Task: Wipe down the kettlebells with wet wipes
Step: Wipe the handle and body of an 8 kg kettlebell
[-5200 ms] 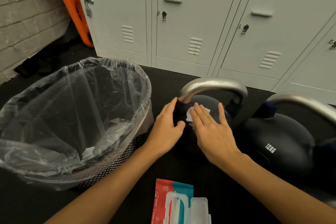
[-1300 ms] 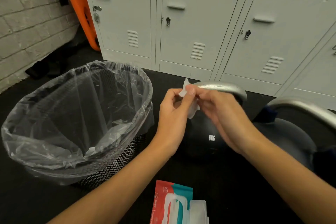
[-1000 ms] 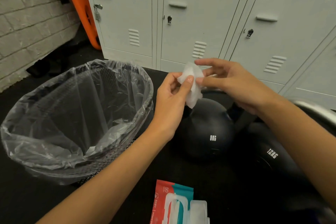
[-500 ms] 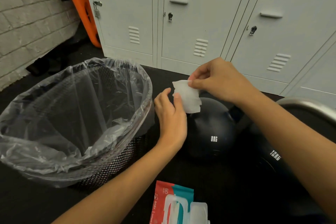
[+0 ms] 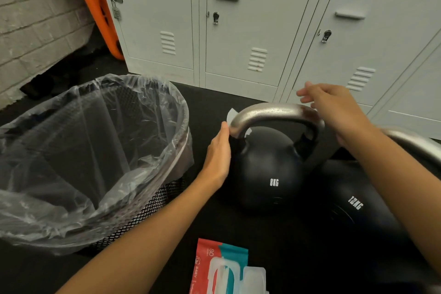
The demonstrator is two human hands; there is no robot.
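Observation:
A black 8KG kettlebell [image 5: 267,169] with a bare steel handle [image 5: 274,111] stands on the dark floor. A white wet wipe [image 5: 232,115] lies round the left bend of that handle. My left hand [image 5: 218,155] presses it there with straight fingers. My right hand [image 5: 334,110] hovers over the right end of the handle, fingers loose and blurred, holding nothing. A 12KG kettlebell [image 5: 353,210] stands to the right, partly hidden by my right forearm. A red and teal wet-wipe pack [image 5: 222,267] lies at the bottom edge with its lid open.
A black mesh waste bin [image 5: 183,112] lined with a clear bag stands just left of my left hand. White lockers [image 5: 238,19] run along the back. An orange board [image 5: 95,7] leans by the brick wall [image 5: 28,19].
My right hand has let go of the wipe and moved right over the handle. My left hand has brought the wipe down onto the handle's left bend.

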